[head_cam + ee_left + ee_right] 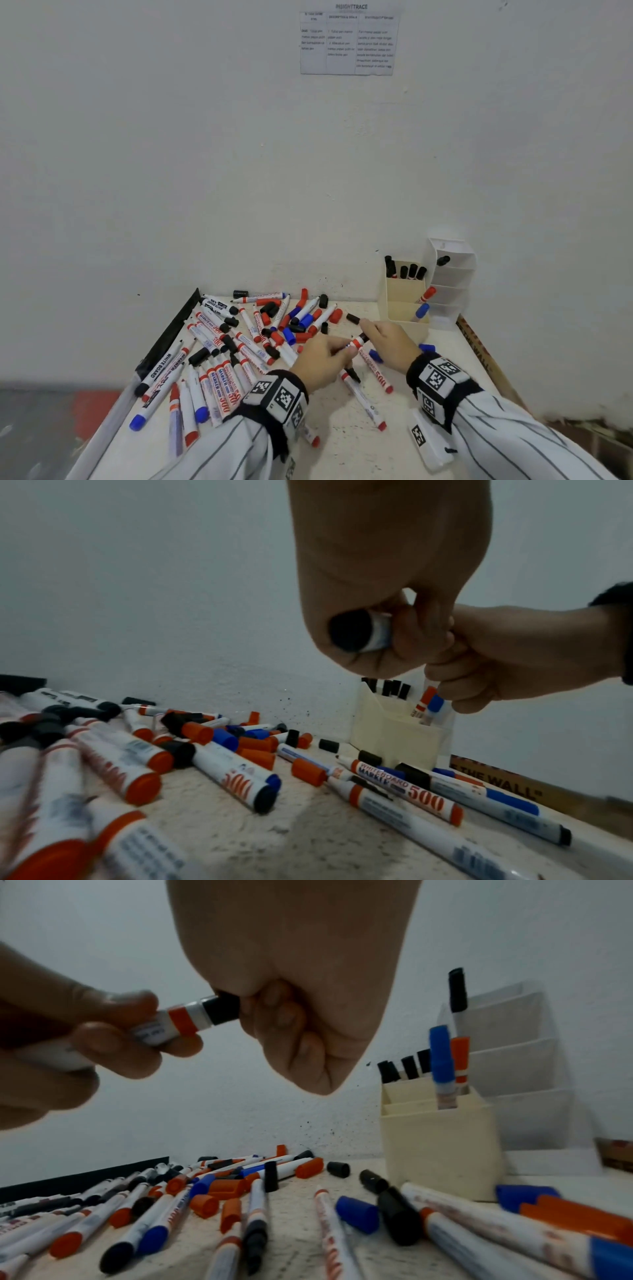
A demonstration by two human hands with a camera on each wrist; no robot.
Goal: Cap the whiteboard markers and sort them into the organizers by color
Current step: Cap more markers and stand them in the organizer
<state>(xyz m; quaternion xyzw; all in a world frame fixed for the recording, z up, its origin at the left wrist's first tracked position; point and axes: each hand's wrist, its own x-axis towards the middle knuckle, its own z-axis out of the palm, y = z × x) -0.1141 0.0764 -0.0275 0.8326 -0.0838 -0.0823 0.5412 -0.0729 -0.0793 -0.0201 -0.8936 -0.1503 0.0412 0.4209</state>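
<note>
My left hand [325,356] grips the white barrel of a whiteboard marker [358,341] with a red collar band, held above the table. My right hand [387,339] pinches a black cap [222,1010] that sits on the marker's tip end. The marker's black end plug [349,634] shows below my left palm [369,561] in the left wrist view. A cream organizer [404,308] at the back right holds several black-capped markers, one red-capped marker [426,295] and one blue-capped marker [421,311].
Many markers and loose red, blue and black caps [274,325] lie scattered over the white table [342,428]. A white tiered organizer [452,281] stands behind the cream one, with one black marker in its top slot. A black strip [171,339] borders the left edge.
</note>
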